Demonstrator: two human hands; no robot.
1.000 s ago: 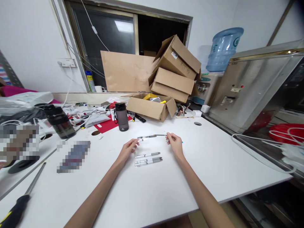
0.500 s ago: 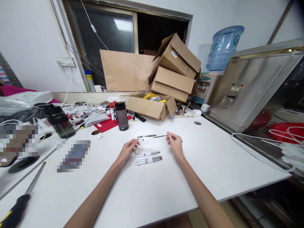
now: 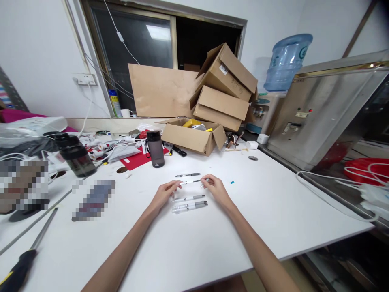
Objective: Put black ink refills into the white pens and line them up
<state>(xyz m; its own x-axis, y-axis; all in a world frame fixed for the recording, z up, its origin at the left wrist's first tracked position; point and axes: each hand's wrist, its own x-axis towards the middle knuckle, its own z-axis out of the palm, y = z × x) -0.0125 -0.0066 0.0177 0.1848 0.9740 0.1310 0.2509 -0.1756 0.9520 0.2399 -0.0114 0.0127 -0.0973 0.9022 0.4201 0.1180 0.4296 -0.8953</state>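
My left hand (image 3: 164, 194) is closed, pinching the left end of a white pen barrel (image 3: 186, 182) above the table. My right hand (image 3: 216, 190) pinches the far end of a thin dark pen refill (image 3: 197, 181), which lies in line with the barrel and partly inside it. A small whitish piece also shows under the right fingers, too small to name. Behind the hands lies a dark-and-clear pen (image 3: 188, 175). Nearer to me rests a white pen with a grey grip (image 3: 189, 198), and below it similar pens (image 3: 190, 206) lie side by side.
A small blue piece (image 3: 232, 182) lies right of my right hand. Farther back stand a dark drinking bottle (image 3: 156, 150) and an open cardboard box (image 3: 185, 138). A screwdriver (image 3: 26, 259) lies at the left, near another black bottle (image 3: 75, 156). The table edge (image 3: 328, 239) runs along the right.
My right hand has moved left toward my left hand, and less of the refill shows outside the barrel. The small blue piece on the table has come fully into view.
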